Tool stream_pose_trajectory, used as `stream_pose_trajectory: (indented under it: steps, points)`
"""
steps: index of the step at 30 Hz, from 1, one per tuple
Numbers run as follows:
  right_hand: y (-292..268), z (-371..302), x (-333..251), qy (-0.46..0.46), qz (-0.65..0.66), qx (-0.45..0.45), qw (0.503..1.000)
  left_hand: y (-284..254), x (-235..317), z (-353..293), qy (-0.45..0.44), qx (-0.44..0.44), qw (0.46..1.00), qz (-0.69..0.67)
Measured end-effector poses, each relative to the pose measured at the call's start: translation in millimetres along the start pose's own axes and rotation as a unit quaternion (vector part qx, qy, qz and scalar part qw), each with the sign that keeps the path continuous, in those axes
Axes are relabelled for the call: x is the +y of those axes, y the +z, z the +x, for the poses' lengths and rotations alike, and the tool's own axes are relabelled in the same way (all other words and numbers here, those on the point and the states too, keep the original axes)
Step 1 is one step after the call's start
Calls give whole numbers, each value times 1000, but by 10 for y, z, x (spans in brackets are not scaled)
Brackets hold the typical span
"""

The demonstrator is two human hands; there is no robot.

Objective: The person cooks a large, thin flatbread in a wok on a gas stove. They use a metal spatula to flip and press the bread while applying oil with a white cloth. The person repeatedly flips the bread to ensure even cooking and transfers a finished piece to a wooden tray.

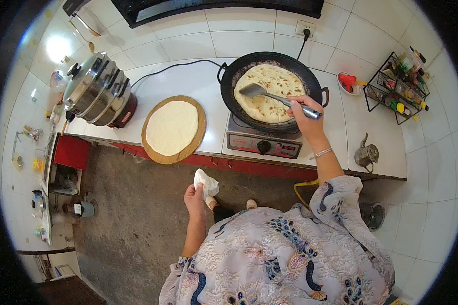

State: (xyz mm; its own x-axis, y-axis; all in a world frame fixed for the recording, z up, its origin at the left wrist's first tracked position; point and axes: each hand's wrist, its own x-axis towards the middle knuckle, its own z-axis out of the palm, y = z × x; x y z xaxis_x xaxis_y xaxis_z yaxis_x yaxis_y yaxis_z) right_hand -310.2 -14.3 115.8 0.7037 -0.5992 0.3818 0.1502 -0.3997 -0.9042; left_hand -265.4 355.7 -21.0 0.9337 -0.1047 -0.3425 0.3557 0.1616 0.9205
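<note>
My right hand [305, 113] is closed round the handle of a metal spatula [272, 95]. The spatula's blade rests on a round flatbread [262, 109] with browned spots, which lies in a black two-handled wok [310, 79]. Under the wok stands a silver electric cooker [262, 145] with a black knob. Away from the counter, over the floor, my left hand [194, 199] pinches a crumpled white cloth or tissue [206, 182]. To the left of the wok, a round wooden board [201, 134] carries a flat, pale sheet of dough [171, 127].
A steel multi-tier steamer [97, 91] stands at the counter's left end. On the right are a small bowl [348, 85] with a red item, a wire rack [397, 91] of bottles and a metal pot [366, 154]. A black cord [175, 65] runs behind the board.
</note>
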Motion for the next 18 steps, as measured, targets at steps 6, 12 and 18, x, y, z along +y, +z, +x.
stream_pose_trajectory:
  steps: [6, 12, 18]
  points:
    - [-470, -241, -180, 51, 59, 4, 997, 13, -132, 106, 11, -31, 999, 18]
    - [-799, -515, -518, 30, -17, 98, 995, 216, -46, 153, 14, -47, 998, 33]
    - [-781, -556, -357, 37, -83, 127, 988, 186, -180, 165, -8, -35, 999, 23]
